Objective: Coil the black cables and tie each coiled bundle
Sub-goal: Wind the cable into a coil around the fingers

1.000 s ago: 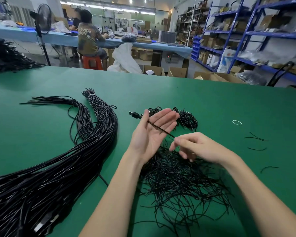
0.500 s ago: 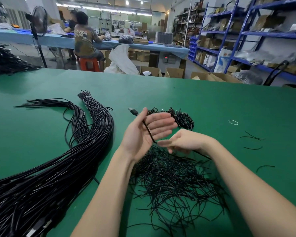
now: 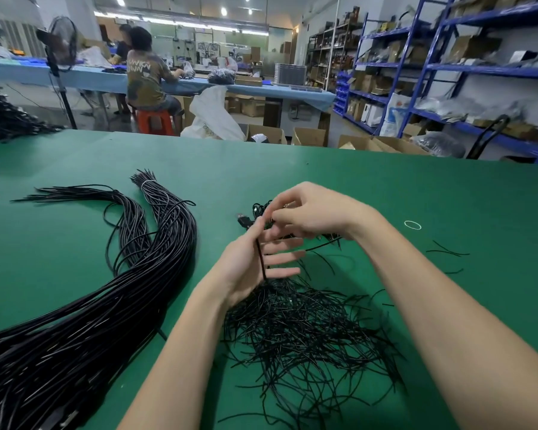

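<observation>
A factory workshop: blue storage shelves [image 3: 479, 69], long worktables [image 3: 292, 91], cardboard boxes [image 3: 308, 136].

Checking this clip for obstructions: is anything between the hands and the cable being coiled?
Nothing visible. The left hand already holds the black cable against its palm, and the right hand pinches it near the fingertips.
</observation>
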### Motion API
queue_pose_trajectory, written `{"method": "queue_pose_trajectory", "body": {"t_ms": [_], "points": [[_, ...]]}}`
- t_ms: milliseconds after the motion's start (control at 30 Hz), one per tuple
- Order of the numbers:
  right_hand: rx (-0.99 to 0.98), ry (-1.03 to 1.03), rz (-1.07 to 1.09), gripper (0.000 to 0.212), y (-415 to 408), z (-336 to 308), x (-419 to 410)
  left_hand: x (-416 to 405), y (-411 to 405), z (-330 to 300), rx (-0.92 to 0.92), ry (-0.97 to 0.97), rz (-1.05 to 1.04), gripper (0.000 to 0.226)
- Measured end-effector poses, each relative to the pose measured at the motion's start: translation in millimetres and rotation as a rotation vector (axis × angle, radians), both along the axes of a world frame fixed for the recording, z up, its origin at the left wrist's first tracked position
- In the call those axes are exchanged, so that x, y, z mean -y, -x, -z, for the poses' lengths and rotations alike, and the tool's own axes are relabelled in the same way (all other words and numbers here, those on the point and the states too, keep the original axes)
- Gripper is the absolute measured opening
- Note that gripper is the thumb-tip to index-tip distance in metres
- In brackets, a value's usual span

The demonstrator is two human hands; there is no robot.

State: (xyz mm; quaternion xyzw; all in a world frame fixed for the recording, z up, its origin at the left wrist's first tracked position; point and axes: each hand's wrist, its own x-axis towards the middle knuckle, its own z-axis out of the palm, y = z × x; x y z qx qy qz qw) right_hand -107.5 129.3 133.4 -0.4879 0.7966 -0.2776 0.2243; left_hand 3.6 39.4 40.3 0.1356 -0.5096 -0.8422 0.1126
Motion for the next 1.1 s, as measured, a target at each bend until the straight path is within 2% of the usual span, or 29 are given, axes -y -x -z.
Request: {"method": "queue_pose_trajectory", "body": {"t_ms": [100,167,300,400,567,633,667,767,833,867,933,1100], "points": [[0.109,0.139,-0.018,0.003,-11.3,23.1,-14.2,8.1,-1.4,-0.7,-0.07,-0.116,-0.093,0.06],[0.19,0.169,-0.034,0.007,-15.3,42.1,-22.8,9.8,-1.6,-2.1,-0.116,-0.188,-0.116,0.061],[0.454,0.042,-0.082,0.022,-12.4,73.5,-40.2,13.5,-4.5,-4.1,-0.236,-0.278,-0.113,0.063],[0.485,-0.027,-0.092,0.031,-1.6,85.1,-48.7,18.2,-8.6,-4.8,-0.309,-0.281,-0.06,0.065],[0.262,-0.196,-0.153,0.039,13.2,74.8,-41.0,13.0,-9.8,-3.9,-0.263,-0.159,0.136,0.067],[0.114,-0.257,-0.178,0.029,20.9,66.3,-37.9,13.4,-11.8,-4.4,-0.227,-0.132,0.217,0.069],[0.034,-0.268,-0.176,0.028,26.3,61.5,-35.3,14.1,-12.7,-4.7,-0.206,-0.115,0.26,0.069],[-0.29,-0.331,-0.184,0.046,37.4,41.1,-21.5,12.6,-12.2,-4.8,-0.109,-0.044,0.372,0.069],[-0.523,-0.401,-0.241,0.043,38.0,24.4,-10.8,9.2,-9.6,-3.2,-0.023,-0.002,0.398,0.069],[-0.601,-0.412,-0.258,0.035,38.2,15.6,-6.5,7.8,-8.3,-2.2,0.017,0.023,0.397,0.069],[-0.703,-0.384,-0.256,0.018,38.3,-0.8,0.2,5.7,-6.8,-0.4,0.075,0.054,0.374,0.068],[-0.956,-0.147,-0.212,0.03,33.4,-10.5,6.6,7.8,-5.0,0.0,0.068,0.015,0.275,0.062]]}}
